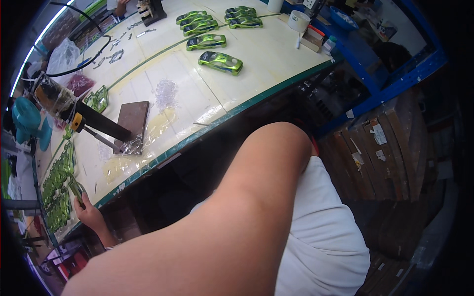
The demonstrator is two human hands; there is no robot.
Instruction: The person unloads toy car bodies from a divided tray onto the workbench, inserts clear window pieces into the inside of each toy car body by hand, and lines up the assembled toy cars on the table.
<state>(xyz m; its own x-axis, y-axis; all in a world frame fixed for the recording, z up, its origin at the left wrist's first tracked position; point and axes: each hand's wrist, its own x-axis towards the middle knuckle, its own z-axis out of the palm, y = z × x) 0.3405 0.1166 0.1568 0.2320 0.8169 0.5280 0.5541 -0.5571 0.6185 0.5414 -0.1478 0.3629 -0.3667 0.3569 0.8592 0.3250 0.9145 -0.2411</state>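
Note:
At the left edge of the table, my left hand (90,215) is closed on a green toy car body (75,189), gripped between thumb and fingers. Right beside it lie rows of similar green car bodies (58,207), packed close together. My right hand is not in view; a large bare limb (247,197) crosses the lower middle of the picture and hides much of what lies behind it. Farther up the table, one green car body (220,62) stands apart, with several more lined up behind it.
A brown block (134,118) lies by a dark cylinder (103,118) and a yellow-collared rod (78,122). Clear granules (166,93) are scattered on the table (197,93). A tape roll (298,21) stands far right, near a blue frame (363,74). Stacked cardboard (390,153) is at right. Another person's hand (121,7) shows far back.

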